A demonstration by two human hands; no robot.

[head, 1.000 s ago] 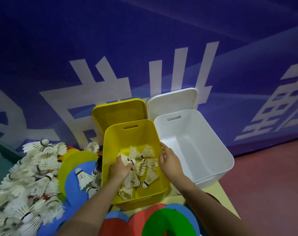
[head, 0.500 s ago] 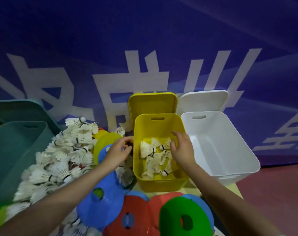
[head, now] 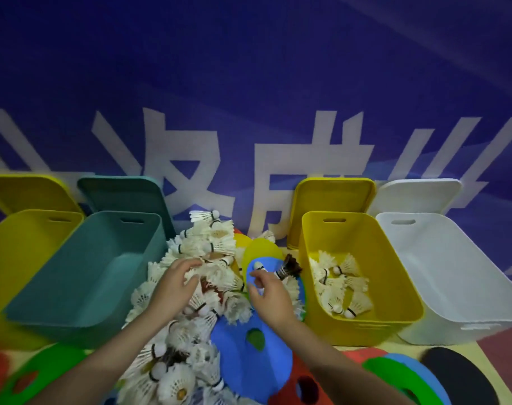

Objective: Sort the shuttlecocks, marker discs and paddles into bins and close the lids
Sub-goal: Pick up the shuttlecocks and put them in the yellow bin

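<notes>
Early stage: a few shuttlecocks lie in the right yellow bin [head: 395, 287], the shuttlecock pile [head: 202, 273] is reached by loosely curled, seemingly empty left hand [head: 175, 285] and right hand [head: 267, 293]; marker discs [head: 248, 358] unsorted, lids open.

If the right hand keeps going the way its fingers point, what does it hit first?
Most likely the white shuttlecock lying on the blue marker disc, just ahead of the right hand; depth is unclear, so the fingertips may already be almost on it.
</notes>
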